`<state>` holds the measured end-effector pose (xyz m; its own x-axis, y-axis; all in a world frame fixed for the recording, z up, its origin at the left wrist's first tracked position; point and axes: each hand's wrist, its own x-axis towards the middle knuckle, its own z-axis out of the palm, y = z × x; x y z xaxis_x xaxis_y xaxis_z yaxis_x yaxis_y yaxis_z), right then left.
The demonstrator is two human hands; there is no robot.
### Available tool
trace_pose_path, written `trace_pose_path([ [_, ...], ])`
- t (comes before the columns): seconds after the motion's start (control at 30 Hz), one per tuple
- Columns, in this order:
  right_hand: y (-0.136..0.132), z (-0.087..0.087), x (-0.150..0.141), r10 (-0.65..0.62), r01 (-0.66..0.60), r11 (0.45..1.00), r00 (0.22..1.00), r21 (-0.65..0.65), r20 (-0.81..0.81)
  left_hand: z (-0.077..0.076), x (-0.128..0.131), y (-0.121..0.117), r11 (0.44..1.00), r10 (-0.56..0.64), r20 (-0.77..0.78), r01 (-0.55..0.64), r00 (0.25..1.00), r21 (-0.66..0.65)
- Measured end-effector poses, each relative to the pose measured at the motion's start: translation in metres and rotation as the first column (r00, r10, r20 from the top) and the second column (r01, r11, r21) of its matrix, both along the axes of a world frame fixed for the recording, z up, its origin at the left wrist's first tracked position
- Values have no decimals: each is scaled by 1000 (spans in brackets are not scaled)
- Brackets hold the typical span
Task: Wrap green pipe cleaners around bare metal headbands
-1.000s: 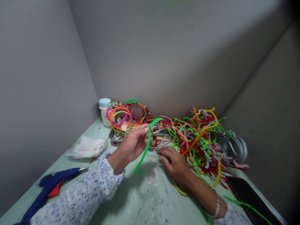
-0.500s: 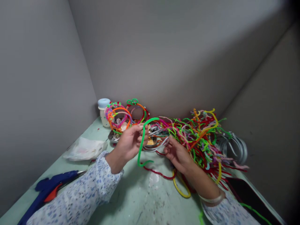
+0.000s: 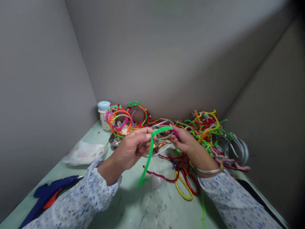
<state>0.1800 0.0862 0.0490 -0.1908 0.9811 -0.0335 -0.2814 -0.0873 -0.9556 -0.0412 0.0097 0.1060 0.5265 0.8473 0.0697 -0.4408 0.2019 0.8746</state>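
Between thumb and fingers, my left hand (image 3: 132,148) pinches a green pipe cleaner (image 3: 148,159) where it bends, and its loose end hangs down toward the table. From there the green runs in an arc to my right hand (image 3: 183,140), which is closed at the arc's magenta end (image 3: 175,131). This arc looks like the covered part of a thin headband; how far the band goes is hard to make out against the pale grey bands (image 3: 164,148) behind. My right fingertips are partly hidden.
Behind my right hand lies a tangled heap of pipe cleaners (image 3: 209,127), beside grey headbands (image 3: 238,149). Wrapped headbands (image 3: 120,114), a tray (image 3: 114,141) and a blue-lidded jar (image 3: 104,114) stand at back left. Scissors (image 3: 184,187), a white packet (image 3: 85,153) and a blue glue gun (image 3: 53,189) lie nearer.
My right hand has moved up and inward to the magenta end of the arc. The green loose end has swung down and left, and the scissors' red handle now shows.
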Motion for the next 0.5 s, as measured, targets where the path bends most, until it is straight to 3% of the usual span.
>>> trace_pose_path([
  [0.1,4,18,19,3,-5,996,1000,-85,-21,7,-3,-4,1000,14,-36,-14,999,12],
  [0.27,3,37,58,-66,70,996,995,-51,73,16,-3,-7,999,38,-9,-38,999,-34],
  [0.4,5,20,72,-232,234,972,933,28,275,15,-1,-6,999,19,-13,-19,1000,-48],
  [0.5,6,1,73,-365,352,930,842,110,397,7,1,-3,997,-17,-32,15,999,-75],
])
